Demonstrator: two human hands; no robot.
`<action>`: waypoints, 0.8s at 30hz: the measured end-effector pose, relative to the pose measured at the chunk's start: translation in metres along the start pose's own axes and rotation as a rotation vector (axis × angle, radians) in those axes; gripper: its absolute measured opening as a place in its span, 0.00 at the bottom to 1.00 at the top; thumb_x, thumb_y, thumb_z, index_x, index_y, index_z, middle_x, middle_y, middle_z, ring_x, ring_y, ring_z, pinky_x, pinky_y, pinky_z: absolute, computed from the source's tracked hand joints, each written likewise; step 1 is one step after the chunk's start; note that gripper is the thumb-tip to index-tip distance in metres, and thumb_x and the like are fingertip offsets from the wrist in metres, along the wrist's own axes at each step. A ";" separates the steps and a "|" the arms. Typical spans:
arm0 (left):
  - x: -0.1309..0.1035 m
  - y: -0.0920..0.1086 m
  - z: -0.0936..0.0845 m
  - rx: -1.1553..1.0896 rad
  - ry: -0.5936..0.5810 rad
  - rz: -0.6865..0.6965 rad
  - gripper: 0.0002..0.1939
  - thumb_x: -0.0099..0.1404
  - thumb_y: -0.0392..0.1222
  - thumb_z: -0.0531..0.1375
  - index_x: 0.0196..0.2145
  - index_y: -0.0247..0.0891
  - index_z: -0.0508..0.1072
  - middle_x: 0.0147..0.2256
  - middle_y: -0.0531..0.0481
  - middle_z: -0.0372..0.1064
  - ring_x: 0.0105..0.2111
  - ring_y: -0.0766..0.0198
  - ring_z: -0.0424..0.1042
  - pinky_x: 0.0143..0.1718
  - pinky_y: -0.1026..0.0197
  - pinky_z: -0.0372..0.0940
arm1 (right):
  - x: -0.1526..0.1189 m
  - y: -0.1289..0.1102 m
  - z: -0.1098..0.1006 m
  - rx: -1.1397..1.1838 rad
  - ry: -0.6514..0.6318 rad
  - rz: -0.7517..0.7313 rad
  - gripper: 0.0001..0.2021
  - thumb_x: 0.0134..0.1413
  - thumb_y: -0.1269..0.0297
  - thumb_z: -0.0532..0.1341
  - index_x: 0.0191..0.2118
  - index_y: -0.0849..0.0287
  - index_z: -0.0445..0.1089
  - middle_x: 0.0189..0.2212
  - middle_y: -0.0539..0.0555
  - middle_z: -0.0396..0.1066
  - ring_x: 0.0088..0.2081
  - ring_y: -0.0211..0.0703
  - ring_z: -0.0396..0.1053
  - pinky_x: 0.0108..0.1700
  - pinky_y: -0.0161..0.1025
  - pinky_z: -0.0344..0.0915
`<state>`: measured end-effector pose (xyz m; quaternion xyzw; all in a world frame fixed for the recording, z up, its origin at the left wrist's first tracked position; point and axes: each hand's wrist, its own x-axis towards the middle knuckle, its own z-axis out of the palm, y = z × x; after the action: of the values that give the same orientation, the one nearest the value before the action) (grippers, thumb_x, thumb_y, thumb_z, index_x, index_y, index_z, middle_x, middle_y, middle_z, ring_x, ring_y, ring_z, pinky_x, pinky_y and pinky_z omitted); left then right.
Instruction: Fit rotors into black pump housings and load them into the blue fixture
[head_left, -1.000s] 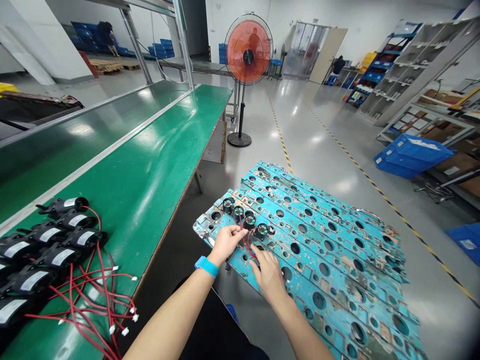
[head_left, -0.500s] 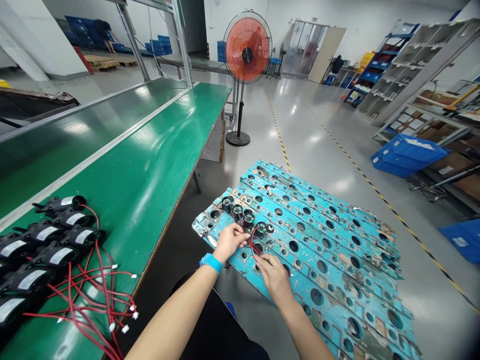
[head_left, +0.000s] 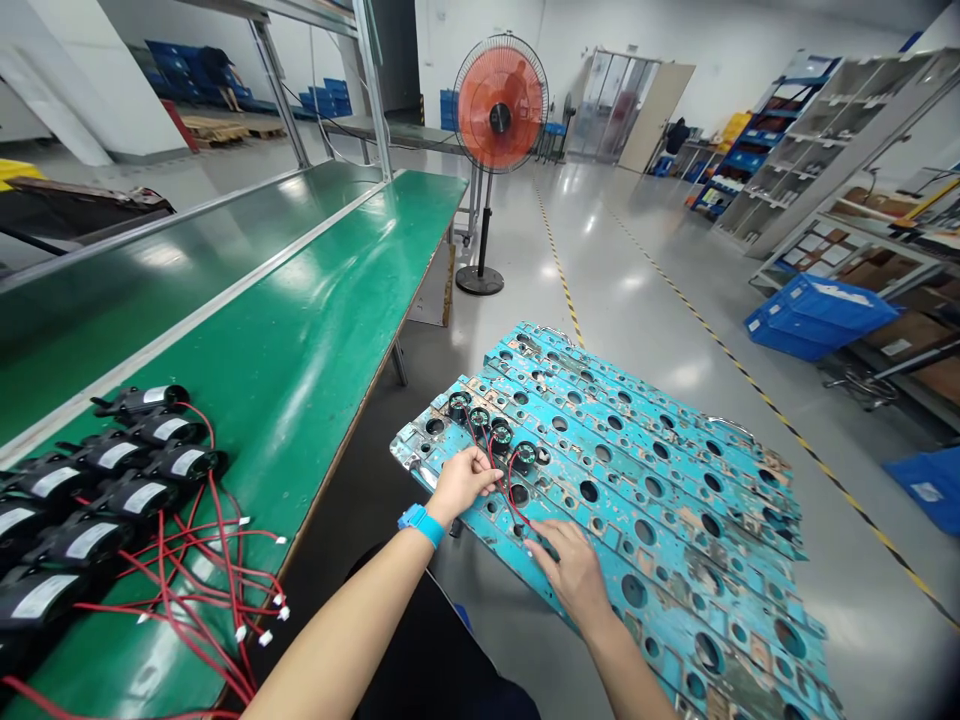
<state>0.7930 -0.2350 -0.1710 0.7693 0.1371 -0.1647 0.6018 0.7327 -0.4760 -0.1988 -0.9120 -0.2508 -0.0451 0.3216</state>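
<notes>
Several small round black parts with green faces (head_left: 502, 434) sit on a worn turquoise board (head_left: 600, 500) full of holes. Thin red and dark wires (head_left: 512, 497) run from them toward me. My left hand (head_left: 466, 484), with a blue band at the wrist, pinches these wires just below the parts. To its right, my right hand (head_left: 570, 565) rests over the board, thumb and index finger at the wires' ends; the fingertips are partly hidden, so a grip cannot be made out.
Black motors with white labels (head_left: 142, 497) and tangled red wires (head_left: 238, 570) lie on a green bench (head_left: 300, 330) at the left. Beyond stands an orange fan (head_left: 500, 118). Blue crates (head_left: 817, 315) and shelves are at the right; a person (head_left: 217, 75) bends far back left.
My right hand has moved a little right and down, away from my left hand, along the wires. The left hand keeps its pinch. The view has shifted slightly.
</notes>
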 end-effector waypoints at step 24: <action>-0.089 0.074 -0.054 0.356 0.028 0.294 0.09 0.61 0.46 0.66 0.33 0.40 0.73 0.31 0.52 0.75 0.33 0.60 0.74 0.33 0.62 0.64 | 0.005 0.010 0.006 -0.081 -0.030 -0.133 0.14 0.70 0.60 0.53 0.49 0.58 0.74 0.38 0.56 0.74 0.40 0.45 0.73 0.45 0.43 0.72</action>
<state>0.7471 -0.2009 -0.0561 0.8774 0.0005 -0.0862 0.4720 0.7412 -0.4767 -0.2084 -0.9061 -0.3137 -0.0628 0.2770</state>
